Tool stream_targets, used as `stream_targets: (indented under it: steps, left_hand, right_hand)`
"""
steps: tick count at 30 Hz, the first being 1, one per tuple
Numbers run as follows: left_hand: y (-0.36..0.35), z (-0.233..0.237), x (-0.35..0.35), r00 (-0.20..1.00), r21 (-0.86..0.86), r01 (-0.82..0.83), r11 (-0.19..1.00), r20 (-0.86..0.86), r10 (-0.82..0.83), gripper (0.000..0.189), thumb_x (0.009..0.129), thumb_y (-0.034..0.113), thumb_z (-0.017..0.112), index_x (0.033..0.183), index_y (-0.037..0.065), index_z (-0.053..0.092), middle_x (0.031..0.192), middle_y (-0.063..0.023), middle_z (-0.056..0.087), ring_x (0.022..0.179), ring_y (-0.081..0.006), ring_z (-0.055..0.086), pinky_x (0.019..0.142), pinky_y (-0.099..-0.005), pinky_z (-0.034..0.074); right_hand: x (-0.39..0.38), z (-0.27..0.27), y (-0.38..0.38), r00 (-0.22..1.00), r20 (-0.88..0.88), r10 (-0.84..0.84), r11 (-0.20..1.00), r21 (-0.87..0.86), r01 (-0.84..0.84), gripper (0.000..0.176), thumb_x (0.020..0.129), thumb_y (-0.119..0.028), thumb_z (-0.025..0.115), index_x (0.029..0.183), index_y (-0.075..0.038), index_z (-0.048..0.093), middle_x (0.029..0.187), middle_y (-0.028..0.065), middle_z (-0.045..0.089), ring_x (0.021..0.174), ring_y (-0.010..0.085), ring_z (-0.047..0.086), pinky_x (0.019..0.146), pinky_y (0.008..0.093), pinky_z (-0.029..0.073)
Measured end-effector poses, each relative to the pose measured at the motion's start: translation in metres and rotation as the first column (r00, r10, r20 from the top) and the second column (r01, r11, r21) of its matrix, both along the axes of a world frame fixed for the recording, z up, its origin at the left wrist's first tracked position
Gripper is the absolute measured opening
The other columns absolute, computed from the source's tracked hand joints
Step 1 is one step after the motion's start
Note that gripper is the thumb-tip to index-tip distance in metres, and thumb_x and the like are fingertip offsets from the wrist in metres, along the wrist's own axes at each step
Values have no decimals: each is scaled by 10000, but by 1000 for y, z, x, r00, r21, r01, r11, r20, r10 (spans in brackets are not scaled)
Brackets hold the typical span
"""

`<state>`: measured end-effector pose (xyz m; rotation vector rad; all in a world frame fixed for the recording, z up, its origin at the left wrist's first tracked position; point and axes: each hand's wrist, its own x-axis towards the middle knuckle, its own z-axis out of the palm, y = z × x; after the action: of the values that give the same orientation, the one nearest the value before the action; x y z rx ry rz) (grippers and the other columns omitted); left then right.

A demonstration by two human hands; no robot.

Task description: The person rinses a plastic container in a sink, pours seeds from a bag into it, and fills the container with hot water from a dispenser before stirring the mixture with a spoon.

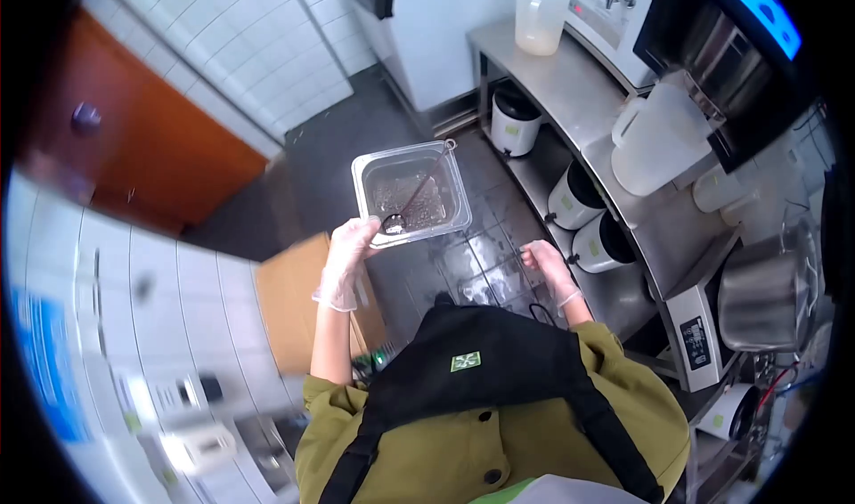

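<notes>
My left hand (352, 244), in a thin clear glove, grips the near left corner of a clear plastic food container (459, 194). The container hangs in front of me above the floor. Inside lies a translucent, lumpy or bubbly mass (411, 198); its kind I cannot make out. A long-handled ladle (423, 183) leans across the container, its bowl by my left hand and its hooked end over the far right corner. My right hand (545, 259), gloved too, is apart from the container, with fingers curled in and nothing visible in them.
To the right runs a steel counter (601, 121) with plastic jugs (655, 139) and a machine with a tap. White lidded urns (574, 197) stand on the shelf below. A cardboard box (289, 304) is at left, near a brown door (134, 121). The tiled floor (476, 264) looks wet.
</notes>
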<state>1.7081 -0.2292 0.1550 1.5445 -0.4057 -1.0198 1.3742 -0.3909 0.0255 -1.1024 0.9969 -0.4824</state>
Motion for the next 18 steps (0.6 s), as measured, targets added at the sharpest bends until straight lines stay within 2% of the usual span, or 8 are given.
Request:
stream_targets:
  steps: [1, 5, 6, 9, 12, 14, 16, 18]
  left_hand:
    - [-32, 4, 26, 997, 18, 76, 997, 19, -76, 180, 793, 204, 648, 770, 64, 537, 704, -17, 576, 628, -103, 578, 615, -244, 528]
    - [-168, 21, 82, 966, 60, 255, 965, 37, -258, 222, 785, 234, 655, 833, 42, 556, 715, -29, 585, 633, -116, 592, 608, -250, 532]
    - [-204, 21, 91, 949, 37, 312, 949, 30, -313, 232, 786, 235, 653, 849, 32, 558, 723, -37, 588, 637, -120, 595, 611, -253, 533]
    - [-311, 17, 107, 895, -47, 445, 894, 39, -443, 270, 777, 218, 659, 883, -11, 565, 737, -66, 586, 649, -146, 603, 622, -270, 538]
    - [-411, 1, 105, 810, -175, 579, 796, 13, -586, 261, 771, 205, 660, 864, -20, 566, 737, -75, 580, 649, -156, 599, 606, -271, 532]
    - [-475, -6, 93, 736, -262, 652, 712, -9, -677, 231, 781, 186, 644, 841, -24, 569, 693, -53, 559, 583, -132, 567, 555, -232, 507]
    - [-530, -9, 72, 683, -225, 701, 677, -64, -728, 198, 776, 170, 643, 812, -11, 573, 689, -66, 577, 600, -137, 589, 529, -217, 501]
    - [-579, -21, 45, 616, -220, 749, 625, -116, -779, 188, 775, 170, 646, 807, -3, 580, 695, -70, 589, 593, -140, 596, 517, -217, 505]
  right_hand:
    - [16, 6, -12, 998, 5, -70, 997, 23, 70, 248, 889, -262, 446, 898, -46, 567, 758, -1, 563, 663, 76, 508, 625, 210, 411]
    - [37, 28, -49, 948, -17, -317, 947, 41, 318, 245, 886, -267, 461, 904, -47, 567, 753, 6, 568, 660, 80, 520, 622, 210, 416]
    - [35, 31, -62, 937, -75, -341, 940, -51, 338, 248, 886, -276, 468, 912, -50, 566, 754, 10, 571, 659, 85, 526, 622, 210, 422]
    - [30, 31, -115, 873, -107, -476, 876, -145, 460, 241, 901, -260, 448, 921, -52, 567, 772, 20, 578, 689, 84, 532, 633, 216, 438]
    - [43, 64, -182, 814, 11, -580, 761, -349, 547, 252, 909, -237, 418, 892, -41, 574, 784, 20, 566, 704, 100, 533, 666, 237, 448]
    - [50, 94, -233, 843, -41, -537, 730, -522, 440, 246, 906, -236, 432, 915, -33, 570, 790, 23, 560, 718, 106, 525, 674, 233, 431]
    - [78, 143, -275, 769, 0, -639, 594, -636, 493, 253, 899, -241, 441, 940, -24, 565, 794, 31, 554, 727, 118, 517, 691, 248, 420]
    - [85, 175, -326, 736, 121, -666, 500, -659, 561, 264, 891, -243, 439, 951, -15, 559, 798, 45, 555, 746, 129, 522, 709, 266, 416]
